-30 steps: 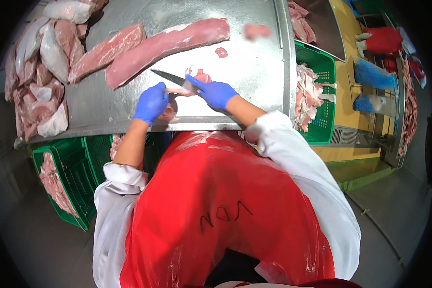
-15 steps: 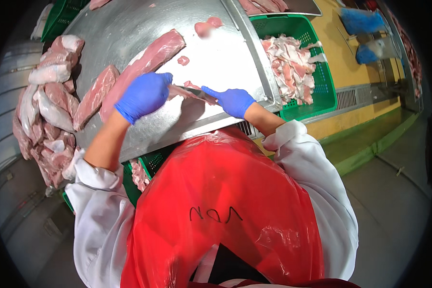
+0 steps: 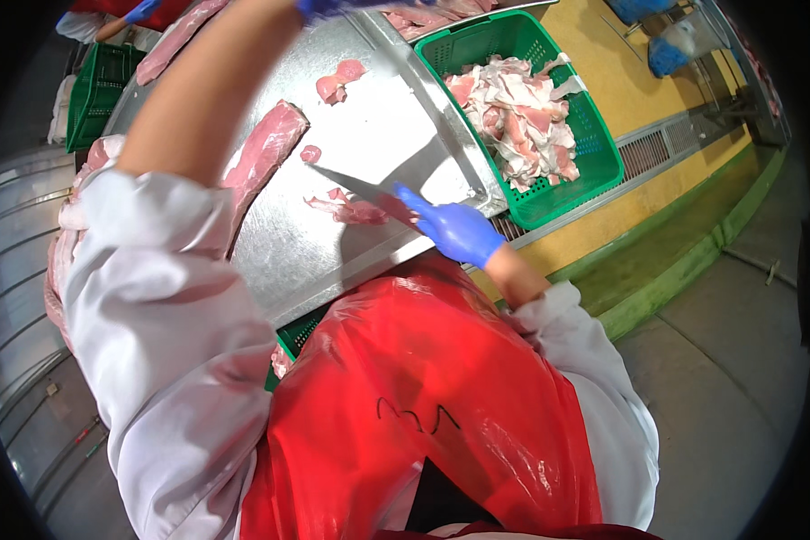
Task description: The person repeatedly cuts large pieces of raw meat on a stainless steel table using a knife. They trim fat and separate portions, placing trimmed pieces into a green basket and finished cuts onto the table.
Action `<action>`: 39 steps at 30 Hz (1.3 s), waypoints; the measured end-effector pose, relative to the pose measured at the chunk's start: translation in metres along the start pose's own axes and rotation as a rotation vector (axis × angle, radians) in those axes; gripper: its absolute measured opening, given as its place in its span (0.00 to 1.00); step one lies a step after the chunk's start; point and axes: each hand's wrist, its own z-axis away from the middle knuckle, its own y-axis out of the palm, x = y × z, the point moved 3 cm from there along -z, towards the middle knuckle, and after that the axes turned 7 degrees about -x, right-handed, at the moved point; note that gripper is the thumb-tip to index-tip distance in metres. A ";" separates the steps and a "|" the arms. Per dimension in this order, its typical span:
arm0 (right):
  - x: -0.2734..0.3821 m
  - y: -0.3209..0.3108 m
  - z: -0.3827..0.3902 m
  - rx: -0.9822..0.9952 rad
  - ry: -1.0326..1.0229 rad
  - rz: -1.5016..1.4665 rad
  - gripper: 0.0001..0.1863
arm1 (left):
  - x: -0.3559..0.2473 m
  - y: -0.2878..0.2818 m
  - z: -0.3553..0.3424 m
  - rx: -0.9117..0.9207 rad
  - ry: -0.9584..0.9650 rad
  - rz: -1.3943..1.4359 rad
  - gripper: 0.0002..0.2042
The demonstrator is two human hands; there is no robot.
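Right: blue plastic (image 3: 665,57); metal grating (image 3: 646,160) set in yellow floor (image 3: 616,85); green kerb (image 3: 690,270) bordering grey floor (image 3: 693,387). Upper left: dark green crate (image 3: 99,99).

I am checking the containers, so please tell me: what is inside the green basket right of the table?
The green basket holds a heap of pink and whitish meat pieces. Whatever lies beneath them is hidden.

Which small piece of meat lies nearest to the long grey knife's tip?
The small, round pink piece, at the knife's tip; the ragged pink strip and larger pink lumps lie farther.
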 end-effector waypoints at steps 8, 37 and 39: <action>-0.049 -0.053 0.112 -0.383 0.414 -0.142 0.35 | 0.307 0.151 0.071 -0.001 0.063 -0.305 0.21; 0.031 -0.005 -0.069 0.022 0.246 -0.244 0.37 | 0.241 0.162 0.559 -0.768 -0.895 -0.585 0.13; 0.049 0.014 -0.079 0.071 0.245 -0.252 0.37 | 0.239 0.152 0.611 -0.739 -0.990 -0.593 0.15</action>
